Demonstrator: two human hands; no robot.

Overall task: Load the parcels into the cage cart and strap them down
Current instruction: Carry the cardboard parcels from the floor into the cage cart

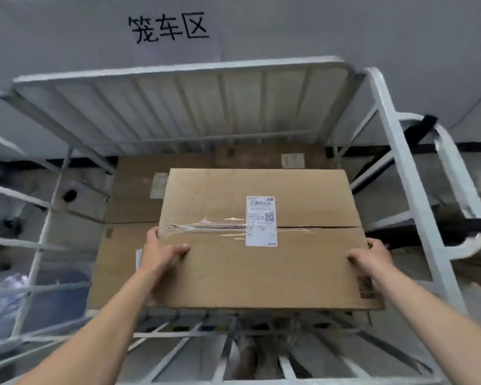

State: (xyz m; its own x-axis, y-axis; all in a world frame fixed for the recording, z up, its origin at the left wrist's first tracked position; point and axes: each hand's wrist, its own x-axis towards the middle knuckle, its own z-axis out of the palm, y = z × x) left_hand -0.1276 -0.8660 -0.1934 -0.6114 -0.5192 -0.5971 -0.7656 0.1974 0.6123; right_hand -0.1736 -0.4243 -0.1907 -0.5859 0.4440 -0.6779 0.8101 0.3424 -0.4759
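Observation:
A large flat cardboard parcel (233, 270) with a white shipping label and clear tape on top hangs over the inside of the white metal cage cart (178, 70). My left hand (161, 252) grips its left edge, thumb on top. My right hand (372, 257) grips its right edge the same way. Below it, other cardboard parcels (134, 195) lie flat on the cart's floor. A black strap (419, 129) hangs on the cart's right side rail.
The cart's barred walls stand at the back, left and right; its near gate (195, 345) lies low under my arms. A grey wall with black characters rises behind. Bagged items (17, 290) sit outside the left wall.

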